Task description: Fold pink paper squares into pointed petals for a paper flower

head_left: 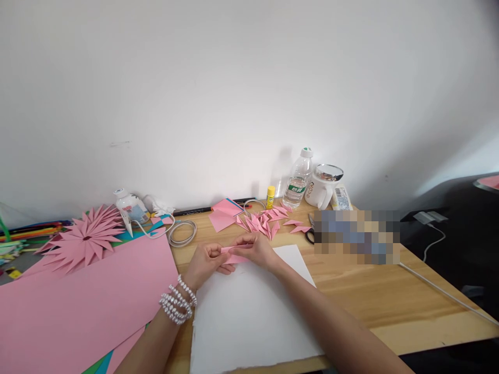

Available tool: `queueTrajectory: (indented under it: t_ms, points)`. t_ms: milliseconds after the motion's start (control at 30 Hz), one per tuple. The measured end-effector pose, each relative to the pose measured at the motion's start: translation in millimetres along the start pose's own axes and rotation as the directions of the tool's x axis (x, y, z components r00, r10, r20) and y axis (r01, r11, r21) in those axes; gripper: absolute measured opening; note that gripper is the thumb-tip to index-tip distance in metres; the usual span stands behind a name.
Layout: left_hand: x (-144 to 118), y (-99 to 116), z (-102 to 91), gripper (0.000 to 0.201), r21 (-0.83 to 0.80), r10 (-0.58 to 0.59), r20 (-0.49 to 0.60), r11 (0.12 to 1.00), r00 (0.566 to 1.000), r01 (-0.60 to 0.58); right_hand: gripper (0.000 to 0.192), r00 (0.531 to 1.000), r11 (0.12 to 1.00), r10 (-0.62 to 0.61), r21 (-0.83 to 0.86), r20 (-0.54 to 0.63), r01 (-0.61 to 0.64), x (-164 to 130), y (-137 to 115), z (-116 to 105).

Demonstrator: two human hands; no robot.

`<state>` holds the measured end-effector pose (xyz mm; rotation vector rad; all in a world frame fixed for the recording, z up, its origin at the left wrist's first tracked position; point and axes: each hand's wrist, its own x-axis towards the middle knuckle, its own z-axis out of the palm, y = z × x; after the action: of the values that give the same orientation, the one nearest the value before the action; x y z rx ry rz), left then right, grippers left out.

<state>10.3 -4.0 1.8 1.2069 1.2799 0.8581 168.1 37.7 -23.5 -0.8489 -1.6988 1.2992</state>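
Observation:
Between my two hands is a small piece of pink paper (pixel 235 258), held just over the far part of a white board (pixel 253 317). My left hand (pixel 209 262), with beaded bracelets at its wrist, pinches the paper's left end. The fingers of my right hand (pixel 255 250) are closed on its right side and cover part of it. Beyond my hands lies a loose heap of folded pink paper pieces (pixel 263 223). Some flat pink paper (pixel 223 215) is to the left of that heap.
Large pink sheets (pixel 89 301) cover the left side, with a pink folded-paper star (pixel 88 238) on them. Along the wall stand a glue bottle (pixel 131 206), glue stick (pixel 270 197), water bottle (pixel 298 179) and white mug (pixel 323 189). Scissors (pixel 310 235) lie right, beside a blurred patch.

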Motion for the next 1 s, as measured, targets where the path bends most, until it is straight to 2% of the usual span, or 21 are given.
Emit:
queueTrajectory:
  t_ms: [133,267,467,667,1000]
  points:
    - [-0.2,-1.2,1.8,0.029,0.021,-0.048,0.020,0.999,0.999,0.048,0.021,0.993,0.980,-0.113,-0.164,0.029,0.116,-0.7,2.9,4.3]
    - [-0.1,-1.1,1.5,0.030,0.021,-0.064,0.031,0.998,0.997,0.064,0.021,0.973,0.912,-0.228,-0.345,0.028,0.223,-1.9,4.1,5.6]
    - [-0.9,-0.9,-0.2,0.027,-0.006,-0.094,0.055,0.996,0.994,0.094,0.012,0.946,0.840,-0.312,-0.441,0.084,0.316,-4.7,-0.3,6.5]
    - [-1.4,-0.3,2.5,0.029,-0.024,-0.111,0.117,0.993,0.987,0.115,0.008,0.945,0.823,-0.316,-0.471,0.083,0.317,-5.7,-0.1,9.3]
    - [0.1,-3.6,1.1,0.023,-0.027,-0.137,0.126,0.990,0.982,0.141,0.006,0.953,0.790,-0.290,-0.539,0.090,0.291,-4.9,-1.6,9.3]
